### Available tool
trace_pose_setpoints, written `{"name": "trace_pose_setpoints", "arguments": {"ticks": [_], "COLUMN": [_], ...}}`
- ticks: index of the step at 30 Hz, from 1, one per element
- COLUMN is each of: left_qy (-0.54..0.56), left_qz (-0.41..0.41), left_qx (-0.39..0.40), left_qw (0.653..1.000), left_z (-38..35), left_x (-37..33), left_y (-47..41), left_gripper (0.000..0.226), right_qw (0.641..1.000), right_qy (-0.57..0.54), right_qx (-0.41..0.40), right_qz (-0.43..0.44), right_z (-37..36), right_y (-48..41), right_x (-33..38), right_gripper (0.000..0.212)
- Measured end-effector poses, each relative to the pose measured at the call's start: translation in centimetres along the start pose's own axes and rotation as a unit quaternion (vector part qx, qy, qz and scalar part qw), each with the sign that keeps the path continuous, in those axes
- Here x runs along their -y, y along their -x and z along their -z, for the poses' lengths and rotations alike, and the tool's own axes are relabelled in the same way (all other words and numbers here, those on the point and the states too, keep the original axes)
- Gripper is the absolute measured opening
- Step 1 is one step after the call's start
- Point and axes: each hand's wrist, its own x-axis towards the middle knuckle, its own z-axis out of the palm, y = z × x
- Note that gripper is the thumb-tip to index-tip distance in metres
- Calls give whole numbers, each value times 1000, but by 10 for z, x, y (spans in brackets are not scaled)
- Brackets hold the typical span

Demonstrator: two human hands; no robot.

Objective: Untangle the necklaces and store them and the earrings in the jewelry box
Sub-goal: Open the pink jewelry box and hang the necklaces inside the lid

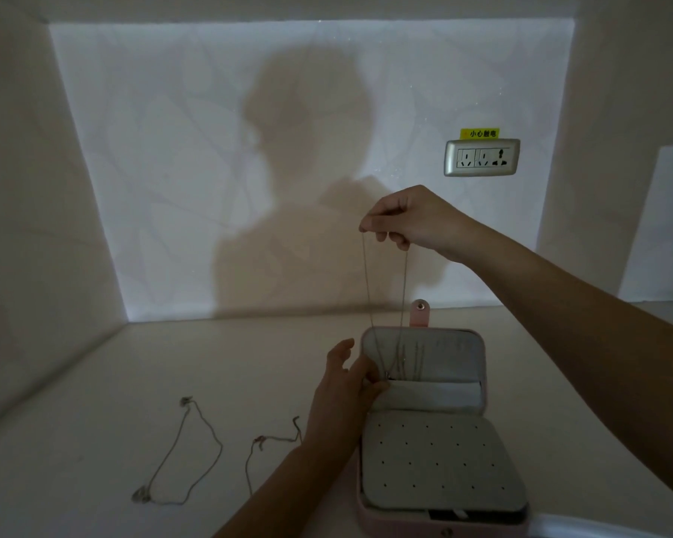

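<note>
As the right hand point(401, 223) pinches the thin silver chain necklace point(367, 281) aloft, left hand point(350, 386) grip unclear beside the open pink jewelry box point(483, 374), swinging could retangle it.

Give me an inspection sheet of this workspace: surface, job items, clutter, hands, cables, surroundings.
Surface: beige table, dimly lit.
Job's things: pink jewelry box open, lid upright; perforated earring panel bare; hanging necklace drops in front of the lid; looped necklace and short necklace lie on the table left of the box, the short one partly behind the left forearm; no earrings seen.
Clutter: nothing seen.
Hands: right hand raised, pinches the hanging necklace's top; left hand at its low end by the lid, grip unclear.
Cables: nothing seen.
Surroundings: wall socket under a yellow label; the person's shadow on the wall.
</note>
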Motion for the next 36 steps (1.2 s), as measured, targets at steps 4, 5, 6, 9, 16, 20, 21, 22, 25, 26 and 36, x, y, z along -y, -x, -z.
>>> {"name": "trace_pose_setpoints", "arguments": {"ticks": [4,5,6,9,16,20,21,22,25,26,36], "left_qy": [8,8,7,5,17,-21,-38,-51,-61,-55,-36], "left_qz": [-3,-4,-5,-8,-9,-32,-45,-58,-65,-60,-33], "left_qx": [-10,-11,-11,-18,-25,-59,-76,-94,-123,-122,-68], "left_qw": [1000,1000,1000,1000,1000,998,995,993,988,989,997], "left_z": [0,-1,-1,-1,-3,-5,-6,-7,-7,-7,-3], "left_x": [0,1,1,2,3,5,6,7,5,5,1], "left_y": [0,0,1,1,1,1,0,0,0,0,2], "left_gripper": [18,18,17,19,15,17,16,17,20,21,19], "right_qw": [1000,1000,999,996,998,999,999,999,996,994,976], "right_qy": [-7,-2,6,42,48,28,24,27,51,59,185], "right_qx": [13,26,42,78,33,-33,-35,-21,67,84,94], "right_qz": [-5,-9,-12,-16,-9,-1,-5,-11,-30,-31,63], "right_z": [-1,-1,-1,-5,-15,-18,-17,-16,-18,-19,-40], "right_y": [2,3,5,14,23,21,20,20,24,27,52], "right_x": [-2,-4,-6,-16,-36,-40,-39,-38,-36,-36,-54], "right_gripper": [12,12,11,10,9,10,10,9,5,5,13]}}
